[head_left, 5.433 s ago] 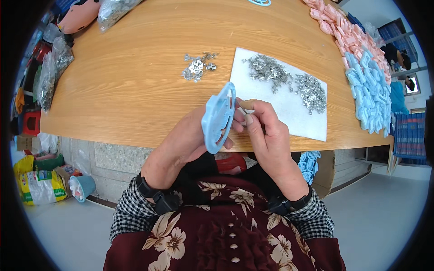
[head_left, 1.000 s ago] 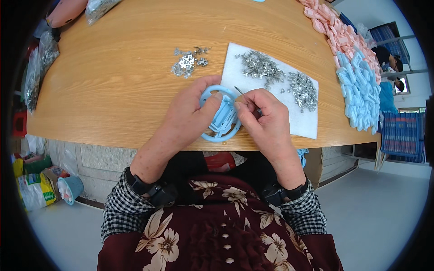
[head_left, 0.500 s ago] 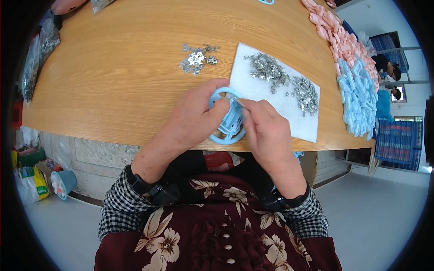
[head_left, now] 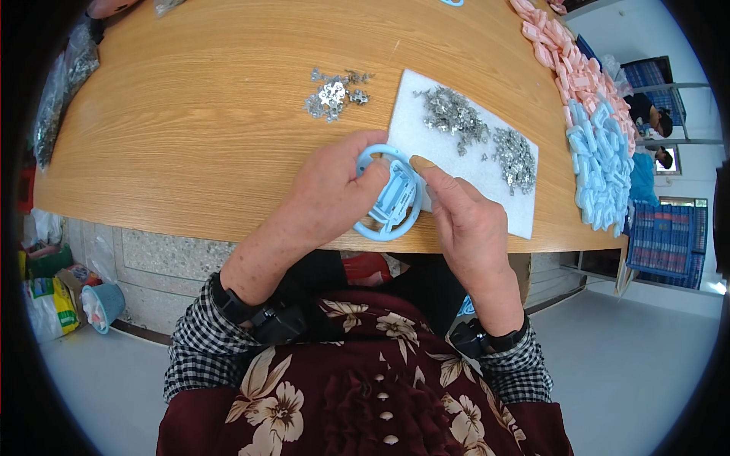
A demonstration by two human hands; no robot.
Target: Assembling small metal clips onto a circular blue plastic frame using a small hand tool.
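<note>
A light-blue plastic ring-shaped part, like a small toy steering wheel with a boxy centre, is held over the table's near edge. My left hand grips its upper left rim, the thumb pressed on the inner side. Just right of the ring is my right hand, its fingers bent inward and one tan-tipped digit pointing at the ring. Whatever those fingers may hold is hidden. Beyond the hands, a white foam sheet bears two heaps of small metal pieces. Flat silvery metal plates lie in a loose pile to its left.
Pink plastic parts and light-blue plastic parts are heaped along the table's right side. Clear bags of small parts sit at the left edge. A blue bin stands on the floor at left. Other people appear at far right.
My right hand has drawn back to the right, away from the ring's upper rim. The ring's centre shows more fully. My left hand keeps its hold.
</note>
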